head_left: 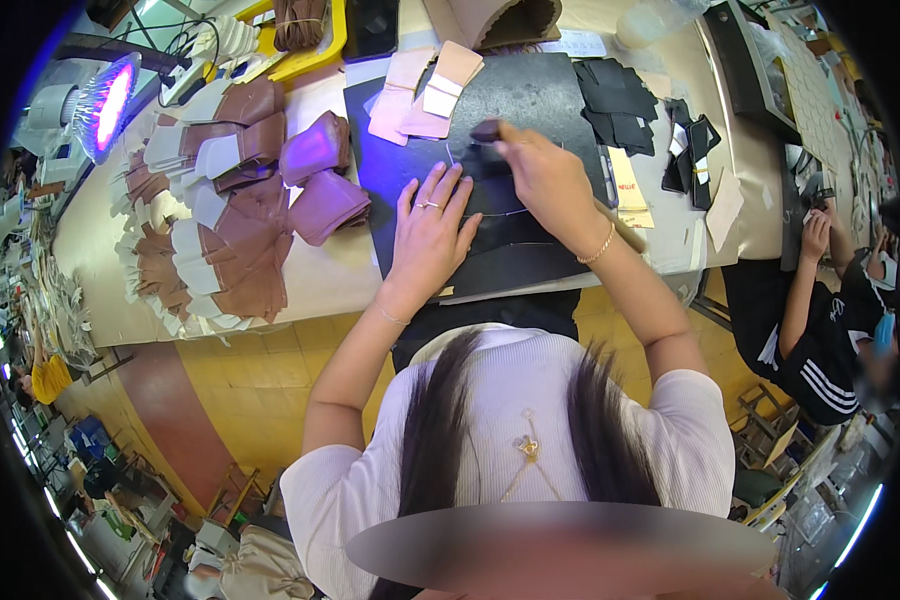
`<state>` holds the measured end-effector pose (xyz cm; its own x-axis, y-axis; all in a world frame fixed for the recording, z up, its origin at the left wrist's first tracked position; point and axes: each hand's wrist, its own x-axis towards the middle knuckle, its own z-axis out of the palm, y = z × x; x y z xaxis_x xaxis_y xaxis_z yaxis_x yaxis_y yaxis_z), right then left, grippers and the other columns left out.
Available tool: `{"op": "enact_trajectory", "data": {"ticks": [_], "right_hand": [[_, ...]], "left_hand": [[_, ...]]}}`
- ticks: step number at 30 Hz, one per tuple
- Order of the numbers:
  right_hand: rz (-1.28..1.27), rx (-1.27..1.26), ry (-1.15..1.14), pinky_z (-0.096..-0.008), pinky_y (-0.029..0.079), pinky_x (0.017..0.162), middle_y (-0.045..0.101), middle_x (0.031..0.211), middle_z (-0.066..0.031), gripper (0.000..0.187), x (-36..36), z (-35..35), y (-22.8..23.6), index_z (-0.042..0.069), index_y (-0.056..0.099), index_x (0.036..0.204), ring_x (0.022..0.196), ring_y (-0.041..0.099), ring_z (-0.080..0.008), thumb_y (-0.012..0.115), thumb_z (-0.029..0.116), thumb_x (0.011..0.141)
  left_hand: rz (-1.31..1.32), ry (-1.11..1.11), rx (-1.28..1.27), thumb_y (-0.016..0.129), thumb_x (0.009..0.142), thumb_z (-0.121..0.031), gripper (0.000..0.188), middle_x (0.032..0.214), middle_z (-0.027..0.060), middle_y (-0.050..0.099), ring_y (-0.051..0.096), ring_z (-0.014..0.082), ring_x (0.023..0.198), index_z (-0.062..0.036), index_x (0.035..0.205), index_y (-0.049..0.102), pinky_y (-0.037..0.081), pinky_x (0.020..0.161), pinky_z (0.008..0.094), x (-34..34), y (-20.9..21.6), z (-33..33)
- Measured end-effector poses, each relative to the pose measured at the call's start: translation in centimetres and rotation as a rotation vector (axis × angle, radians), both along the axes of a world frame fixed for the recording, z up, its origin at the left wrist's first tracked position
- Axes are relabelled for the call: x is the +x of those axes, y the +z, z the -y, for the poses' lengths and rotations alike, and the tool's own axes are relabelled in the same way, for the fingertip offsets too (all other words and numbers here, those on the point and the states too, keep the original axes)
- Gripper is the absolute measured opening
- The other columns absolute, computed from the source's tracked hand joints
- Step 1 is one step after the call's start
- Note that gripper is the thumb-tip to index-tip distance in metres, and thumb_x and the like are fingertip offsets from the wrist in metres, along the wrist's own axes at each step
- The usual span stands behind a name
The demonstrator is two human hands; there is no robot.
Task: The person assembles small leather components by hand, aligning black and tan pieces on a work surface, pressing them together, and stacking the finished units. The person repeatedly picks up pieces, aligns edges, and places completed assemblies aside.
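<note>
Left hand: the left hand [430, 235] lies flat, fingers spread, pressing down on a black piece [505, 235] that rests on the black mat [530, 100].
Right hand: the right hand [545, 175] is closed round a small dark tool [487, 131], its tip held down at the black piece just beyond the left fingertips.
Piece in hand: it lies near the front of the mat, in the middle of the tabletop [320, 280], straight ahead of the person; a thin light line runs across it beside the hands, though what the line is cannot be told.
Done, by the look of it: brown and white pieces [220, 220] lie fanned out in rows at the left, with two purple-lit stacks [320, 180] next to the mat. Whether these are finished or waiting cannot be told.
Left, by the look of it: pink and cream pieces [420, 85] sit at the far edge of the mat, and black pieces [615, 100] are piled at its right. I judge the work to be mid-run, with one piece under the tool.
Nearby: a lamp [105, 100] glows violet at the far left; a co-worker [820, 310] in black sits at the right.
</note>
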<state>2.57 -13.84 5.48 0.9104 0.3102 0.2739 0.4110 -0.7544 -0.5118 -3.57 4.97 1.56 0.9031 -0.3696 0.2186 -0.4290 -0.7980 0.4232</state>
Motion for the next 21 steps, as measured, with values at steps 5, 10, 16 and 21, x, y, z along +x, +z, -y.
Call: {"op": "enact_trajectory", "data": {"ticks": [5,10,16,21], "right_hand": [[-0.021,-0.05,0.049,-0.0413,0.054,0.058,0.064,0.082,-0.0115,0.029,-0.7,-0.9,0.7,0.013,0.063,0.123,0.068,0.066,-0.0303,0.056,0.023,0.097],[-0.066,-0.183,0.102,-0.0402,0.054,0.059,0.063,0.081,-0.0102,0.035,-1.3,-2.1,0.6,0.014,0.059,0.129,0.071,0.067,-0.0278,0.058,0.025,0.096],[-0.046,-0.156,0.06,-0.0406,0.054,0.059,0.063,0.08,-0.0109,0.032,-0.8,-1.4,0.4,0.013,0.063,0.125,0.068,0.066,-0.0294,0.058,0.024,0.096],[-0.026,-0.022,-0.103,-0.043,0.054,0.059,0.065,0.082,-0.0121,0.029,-1.2,0.1,0.1,0.014,0.065,0.123,0.067,0.066,-0.0331,0.056,0.023,0.097]], "left_hand": [[0.003,0.018,-0.108,0.07,0.086,-0.018,0.039,0.126,0.0187,0.054,0.049,0.0353,0.124,-0.0028,0.12,0.06,0.036,0.105,0.0491,0.1,0.5,-0.3],[-0.039,0.188,-0.307,0.067,0.081,-0.004,0.022,0.113,0.0185,0.054,0.054,0.0369,0.107,-0.0022,0.101,0.059,0.043,0.093,0.0451,-0.4,0.4,-0.8],[0.004,0.114,-0.256,0.066,0.083,-0.006,0.024,0.115,0.0156,0.055,0.054,0.0348,0.111,-0.0031,0.105,0.061,0.042,0.095,0.0453,0.1,0.4,-0.6],[0.049,0.012,-0.131,0.067,0.084,-0.012,0.031,0.122,0.0146,0.055,0.052,0.0319,0.121,-0.0037,0.114,0.062,0.04,0.099,0.0471,0.9,0.5,0.7]]}}
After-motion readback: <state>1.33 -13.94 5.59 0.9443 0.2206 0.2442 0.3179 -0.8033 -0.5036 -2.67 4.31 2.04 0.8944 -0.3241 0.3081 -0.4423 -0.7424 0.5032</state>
